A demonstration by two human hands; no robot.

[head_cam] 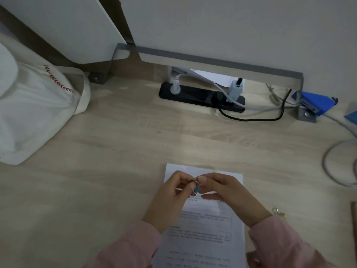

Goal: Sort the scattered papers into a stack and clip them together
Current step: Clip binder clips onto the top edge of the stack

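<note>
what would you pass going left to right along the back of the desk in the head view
white cloth bag → black power strip → blue stapler

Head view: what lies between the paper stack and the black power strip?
Bare wooden desk, seen in the head view, separates the paper stack from the power strip; a black cable loops beside the strip's right end.

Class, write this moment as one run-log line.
phase: readying clip | left hand: pinches binder clip | right hand: pinches binder clip | papers: on desk beneath hands, clip not yet on them
</note>
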